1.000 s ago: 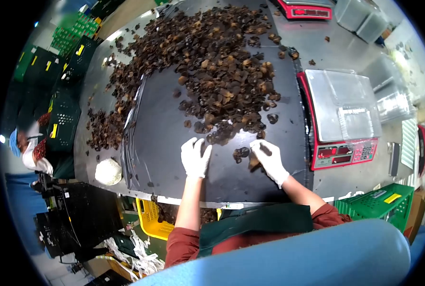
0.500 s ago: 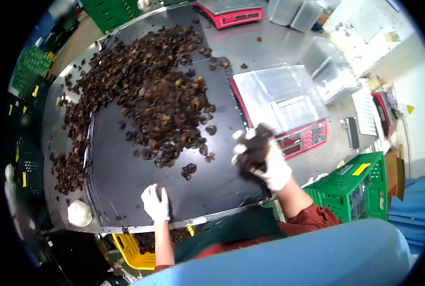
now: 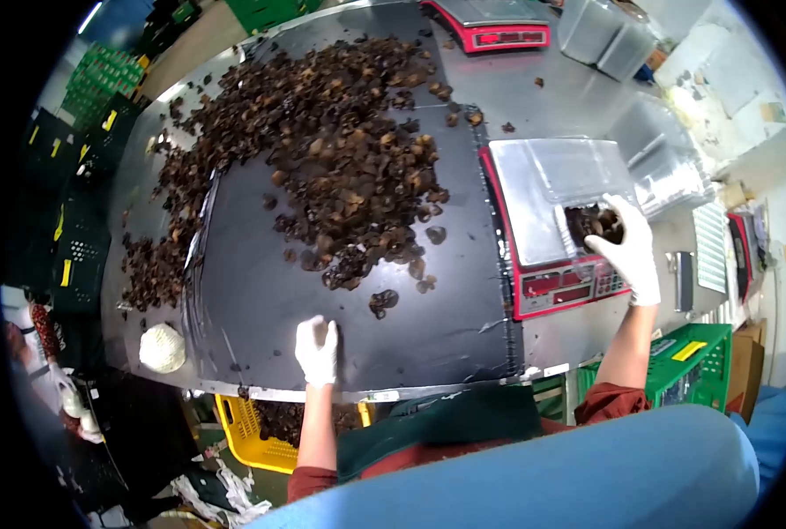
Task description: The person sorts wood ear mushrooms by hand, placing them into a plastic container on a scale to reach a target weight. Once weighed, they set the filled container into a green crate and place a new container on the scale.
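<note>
My right hand [image 3: 633,251], in a white glove, is over the nearer red scale [image 3: 529,212]. Its fingers and thumb curve round a clump of dark brown wood ear mushrooms [image 3: 597,227], low over the scale's pan, at a clear plastic tray whose pale edge shows beside the clump. My left hand [image 3: 317,351], also gloved in white, rests on the black mat [image 3: 260,309] near the table's front edge, empty, with its thumb apart from the fingers. Beyond it spreads a large heap of the same mushrooms [image 3: 357,176], and one loose piece [image 3: 382,303] lies closer.
A second red scale [image 3: 503,37] stands at the far side. Clear plastic containers [image 3: 666,159] are stacked at the right. A white ball of twine [image 3: 162,348] sits at the left front. Below the edge are a yellow basket [image 3: 243,445] and a green crate [image 3: 706,361].
My right hand has carried the clump from beside the scale rightward onto its pan area. My left hand stays at the table's front edge. The view has shifted left.
</note>
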{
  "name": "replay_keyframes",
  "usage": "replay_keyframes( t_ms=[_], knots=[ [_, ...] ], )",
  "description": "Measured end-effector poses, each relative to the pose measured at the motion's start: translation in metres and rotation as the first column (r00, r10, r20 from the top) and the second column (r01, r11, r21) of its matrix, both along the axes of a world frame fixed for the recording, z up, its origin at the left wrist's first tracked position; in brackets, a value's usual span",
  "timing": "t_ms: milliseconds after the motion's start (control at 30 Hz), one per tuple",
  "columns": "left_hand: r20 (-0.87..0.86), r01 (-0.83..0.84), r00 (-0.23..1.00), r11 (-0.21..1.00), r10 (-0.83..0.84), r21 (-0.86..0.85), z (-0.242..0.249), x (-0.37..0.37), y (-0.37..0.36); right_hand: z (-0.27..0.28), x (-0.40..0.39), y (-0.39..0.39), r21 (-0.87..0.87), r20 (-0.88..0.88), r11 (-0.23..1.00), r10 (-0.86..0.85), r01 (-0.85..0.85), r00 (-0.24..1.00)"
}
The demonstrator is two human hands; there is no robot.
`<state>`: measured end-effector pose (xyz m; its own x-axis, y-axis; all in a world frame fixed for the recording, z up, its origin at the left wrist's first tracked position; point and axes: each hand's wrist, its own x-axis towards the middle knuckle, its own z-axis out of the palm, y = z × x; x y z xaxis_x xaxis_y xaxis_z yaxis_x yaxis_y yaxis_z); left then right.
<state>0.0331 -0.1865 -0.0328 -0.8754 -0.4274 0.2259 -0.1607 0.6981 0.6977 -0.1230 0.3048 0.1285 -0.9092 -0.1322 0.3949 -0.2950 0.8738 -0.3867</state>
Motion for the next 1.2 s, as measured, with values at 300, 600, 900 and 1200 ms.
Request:
replay_keyframes(
  t_ms=[300,600,900,1200],
  knots=[
    [0.215,0.274,0.945,0.955,-0.247,-0.109,0.022,-0.091,0.026,-0.054,0.0,-0.189,-0.481,0.103,0.754,0.556,-0.448,0.825],
    [0.144,0.353,0.93,0.93,-0.337,-0.104,0.044,-0.025,0.026,-0.161,0.019,-0.264,-0.119,0.041,0.771,0.633,-0.625,0.773],
    [0.087,-0.048,0.996,0.973,0.03,0.224,0.008,0.016,-0.004,-0.134,0.079,-0.211,-0.275,0.023,0.593,0.791,-0.757,0.611],
    [0.106,0.015,0.993,0.97,-0.042,0.242,0.02,0.01,0.016,-0.138,0.045,-0.224,-0.22,0.065,0.845,0.511,-0.488,0.857]
  ],
)
